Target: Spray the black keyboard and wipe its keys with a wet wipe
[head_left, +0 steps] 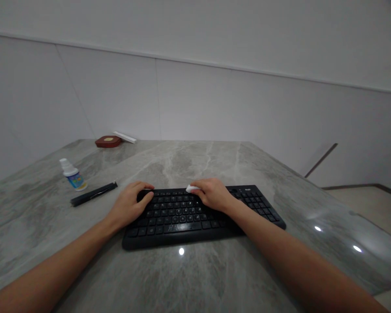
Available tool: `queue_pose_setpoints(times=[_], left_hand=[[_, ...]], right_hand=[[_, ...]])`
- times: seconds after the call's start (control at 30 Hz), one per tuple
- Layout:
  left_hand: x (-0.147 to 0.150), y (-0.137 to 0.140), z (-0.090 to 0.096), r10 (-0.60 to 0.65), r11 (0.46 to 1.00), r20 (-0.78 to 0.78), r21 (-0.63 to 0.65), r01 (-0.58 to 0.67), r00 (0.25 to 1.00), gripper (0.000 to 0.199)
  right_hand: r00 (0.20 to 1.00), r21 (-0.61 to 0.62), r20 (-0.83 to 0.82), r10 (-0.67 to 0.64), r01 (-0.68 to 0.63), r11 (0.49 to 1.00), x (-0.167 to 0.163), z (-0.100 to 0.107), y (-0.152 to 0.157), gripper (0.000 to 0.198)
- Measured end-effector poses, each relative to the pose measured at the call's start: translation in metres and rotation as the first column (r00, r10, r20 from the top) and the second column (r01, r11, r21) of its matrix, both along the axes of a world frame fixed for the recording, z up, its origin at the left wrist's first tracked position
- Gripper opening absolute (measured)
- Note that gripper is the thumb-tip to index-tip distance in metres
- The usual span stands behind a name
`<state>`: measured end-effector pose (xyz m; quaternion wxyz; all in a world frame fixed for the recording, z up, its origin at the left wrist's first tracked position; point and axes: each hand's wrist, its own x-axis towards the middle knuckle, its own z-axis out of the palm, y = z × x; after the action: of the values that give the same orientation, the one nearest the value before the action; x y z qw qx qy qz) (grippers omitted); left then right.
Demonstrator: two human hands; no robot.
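One left hand [133,203] clasps a keyboard [181,217] at far left, likely light, stiff, best held by its ends; the right hand [214,194] pinches a white wad [191,189]

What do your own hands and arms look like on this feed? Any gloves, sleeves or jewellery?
Both the left hand and right hand are ungloved, with no ring or bracelet visible. The left forearm and right forearm are bare, with no sleeve, watch, cable or marking in sight. The upper arms are out of frame.
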<state>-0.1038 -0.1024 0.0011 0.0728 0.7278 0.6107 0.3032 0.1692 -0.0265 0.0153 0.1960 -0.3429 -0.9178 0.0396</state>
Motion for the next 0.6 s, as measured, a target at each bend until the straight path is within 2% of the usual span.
queue_pose_setpoints(times=[0.13, 0.27, 0.4, 0.6], left_hand=[[-0.0001, -0.0007, -0.0003, 0.002, 1.0, -0.003, -0.024, -0.002, 1.0, 0.031], [-0.0003, -0.0008, -0.0012, 0.018, 0.999, -0.005, -0.048, -0.018, 1.0, 0.031], [0.0004, -0.0009, -0.0009, 0.017, 0.998, -0.01, -0.061, -0.017, 1.0, 0.032], [0.0005, 0.0004, -0.0016, 0.027, 0.999, -0.002, -0.046, -0.027, 1.0, 0.03]], right_hand=[[0.999, 0.056, 0.019, -0.044, 0.043, 0.998, -0.0016, -0.0025, 0.0003, 0.024], [0.999, 0.052, 0.037, -0.031, 0.029, 0.998, -0.0034, -0.0029, -0.0012, 0.023], [0.991, 0.083, 0.061, -0.119, 0.114, 0.99, -0.0049, -0.0031, -0.0029, 0.025], [0.998, 0.058, 0.04, -0.05, 0.048, 0.997, -0.0031, -0.0056, -0.0011, 0.025]])
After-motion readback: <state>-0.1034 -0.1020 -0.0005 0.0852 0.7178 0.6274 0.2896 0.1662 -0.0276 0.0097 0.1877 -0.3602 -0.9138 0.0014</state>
